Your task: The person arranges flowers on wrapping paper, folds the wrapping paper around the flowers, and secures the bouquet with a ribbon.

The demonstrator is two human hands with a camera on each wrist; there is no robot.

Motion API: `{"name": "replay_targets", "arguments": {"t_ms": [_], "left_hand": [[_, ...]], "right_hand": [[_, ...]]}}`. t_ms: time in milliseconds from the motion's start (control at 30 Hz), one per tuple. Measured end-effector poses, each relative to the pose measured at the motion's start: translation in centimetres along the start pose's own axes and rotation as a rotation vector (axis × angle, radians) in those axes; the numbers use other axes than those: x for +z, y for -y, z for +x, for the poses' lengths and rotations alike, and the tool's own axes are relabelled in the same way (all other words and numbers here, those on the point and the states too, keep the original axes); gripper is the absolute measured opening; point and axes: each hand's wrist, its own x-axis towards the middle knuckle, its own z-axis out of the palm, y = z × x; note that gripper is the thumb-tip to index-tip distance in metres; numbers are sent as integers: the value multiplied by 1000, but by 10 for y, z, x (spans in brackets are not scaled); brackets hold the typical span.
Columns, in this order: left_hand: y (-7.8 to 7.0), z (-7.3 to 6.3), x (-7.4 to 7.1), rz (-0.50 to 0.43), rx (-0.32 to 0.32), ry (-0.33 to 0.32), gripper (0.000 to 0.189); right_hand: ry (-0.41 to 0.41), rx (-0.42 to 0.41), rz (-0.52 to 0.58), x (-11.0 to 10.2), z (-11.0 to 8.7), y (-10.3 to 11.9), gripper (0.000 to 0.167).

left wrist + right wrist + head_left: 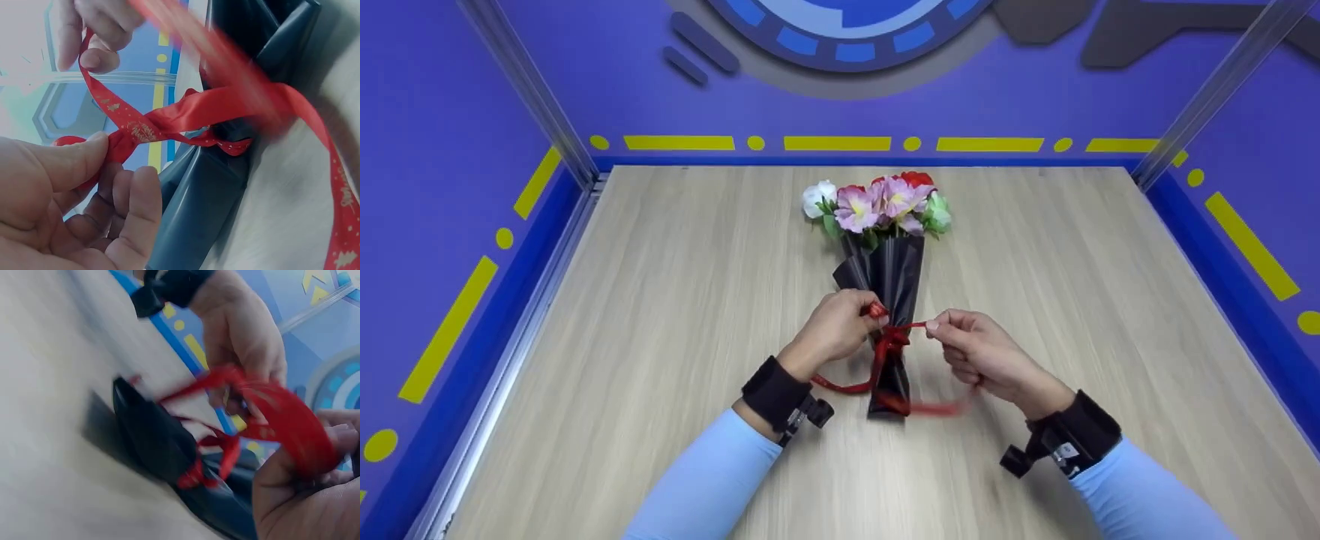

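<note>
A bouquet lies on the table, its black wrapping paper [901, 270] narrowing toward the person. A red ribbon [893, 339] with gold print circles the narrow part and crosses itself in front. My left hand [836, 324] pinches a fold of the ribbon between thumb and fingers, left of the wrap. On the right, my right hand [988, 351] pinches another stretch, drawn out sideways from the crossing. In the left wrist view the ribbon [197, 109] runs between both hands. One loose tail curves left; another, blurred, hangs below the right hand.
Pink, red, white and pale green flowers [885, 204] top the bouquet toward the back of the wooden table [690, 247]. Blue-purple panels [607, 90] with yellow dashes stand behind and at both sides. Each wrist wears a black strap [775, 394] with a small camera.
</note>
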Motion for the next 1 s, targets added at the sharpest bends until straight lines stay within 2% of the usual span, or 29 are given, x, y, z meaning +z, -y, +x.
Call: {"name": "replay_targets", "arguments": {"t_ms": [133,267,467,600,667,733,867,1000], "left_hand": [[0,1,2,-18,-17,-1,23],[-3,3,4,-21,-23,9,20],[-5,4,7,-21,-14,13,16],[-5,3,7,-39,-2,17,14],[-5,3,6,-51,7,30,14],[-5,3,6,-55,18,37,14],[-3,3,4,-62,33,50,16],[0,4,5,-90,30,64,13]], "right_hand": [[-53,-61,-329,-11,-1,4,25],[-136,-126,-552,-11,4,-6,21],[-209,-174,-650,1,17,-22,9],[-212,-225,-714,9,27,-25,26],[-197,-278,-793,11,31,-26,36],[-188,-350,-904,13,34,-28,37],[-212,-470,-1060,15,38,-31,20],[-308,-527,-1087,15,42,-35,4]]}}
